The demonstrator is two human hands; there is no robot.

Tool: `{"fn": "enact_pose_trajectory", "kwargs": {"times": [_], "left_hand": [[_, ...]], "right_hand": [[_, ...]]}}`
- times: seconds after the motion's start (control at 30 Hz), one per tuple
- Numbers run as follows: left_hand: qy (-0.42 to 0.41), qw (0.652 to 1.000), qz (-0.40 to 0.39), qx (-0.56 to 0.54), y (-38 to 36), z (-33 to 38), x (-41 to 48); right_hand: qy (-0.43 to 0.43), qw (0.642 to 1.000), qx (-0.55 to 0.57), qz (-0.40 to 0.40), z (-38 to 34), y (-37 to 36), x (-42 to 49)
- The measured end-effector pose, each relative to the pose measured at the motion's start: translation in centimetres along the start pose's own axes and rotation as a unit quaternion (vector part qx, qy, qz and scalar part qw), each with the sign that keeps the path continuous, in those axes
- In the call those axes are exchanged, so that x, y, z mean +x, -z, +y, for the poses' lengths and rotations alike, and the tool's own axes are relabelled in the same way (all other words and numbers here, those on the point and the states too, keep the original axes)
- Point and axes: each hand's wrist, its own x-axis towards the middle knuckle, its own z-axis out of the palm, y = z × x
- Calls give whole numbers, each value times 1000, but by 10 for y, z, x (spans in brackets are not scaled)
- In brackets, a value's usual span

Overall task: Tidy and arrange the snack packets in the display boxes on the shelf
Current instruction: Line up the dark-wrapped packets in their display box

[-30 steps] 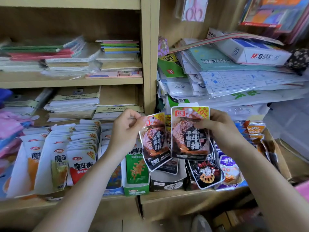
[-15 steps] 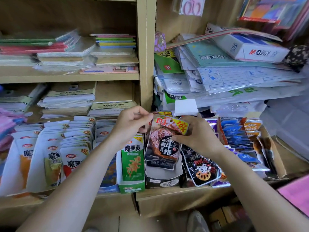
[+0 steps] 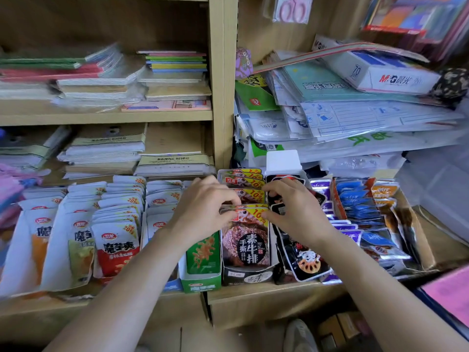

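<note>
Right, both hands on the front brown packet [image 3: 245, 243]: my left hand [image 3: 203, 209] pinches its top left corner, my right hand [image 3: 294, 212] pinches the top right. It stands upright at the front of its dark display box [image 3: 243, 276] on the shelf [image 3: 253, 294], matching packets [image 3: 243, 181] lined up behind. Green box [image 3: 203, 284] just left, black packets [image 3: 304, 260] leaning just right.

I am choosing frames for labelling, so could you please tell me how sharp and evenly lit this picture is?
Head view: light is soft and even, no hard shadows. Head view: the front brown packet reads sharp, but the left hand and right hand pinching its top are slightly smeared. Head view: plastic-wrapped sheets show pale glare; corners blur.
</note>
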Motion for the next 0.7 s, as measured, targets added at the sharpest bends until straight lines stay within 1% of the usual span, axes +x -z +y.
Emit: {"fn": "enact_pose_trajectory", "kwargs": {"times": [0.07,0.13,0.27,0.3,0.37,0.43,0.47,0.5,0.57,0.63,0.7], "left_hand": [[-9,999,16,43,-3,0,1],[-4,997,14,73,-6,0,0],[-16,996,36,84,-9,5,-1],[-27,996,44,76,-8,7,0],[-53,998,33,3,-5,8,-2],[-52,995,-24,-87,-2,6,-7],[-40,992,-51,-110,-1,5,-10],[-34,990,-66,-119,-2,4,-13],[-44,989,-68,-120,-2,3,-17],[-65,993,-41,-94,-3,3,-16],[-54,998,-7,-38,-5,3,-14]], "right_hand": [[-1,1000,0,-2,0,-1,0],[-6,1000,-6,5,-1,-4,1],[15,1000,-14,11,-1,-4,0],[23,1000,-15,12,-1,-4,0],[29,999,-15,9,-2,-1,-1],[32,999,-14,-10,-1,1,-3],[38,999,-14,-19,1,2,-4],[46,998,-14,-27,2,3,-5],[53,998,-17,-38,3,3,-8],[55,998,-20,-38,2,3,-8],[57,997,-21,-37,1,2,-7]]}}
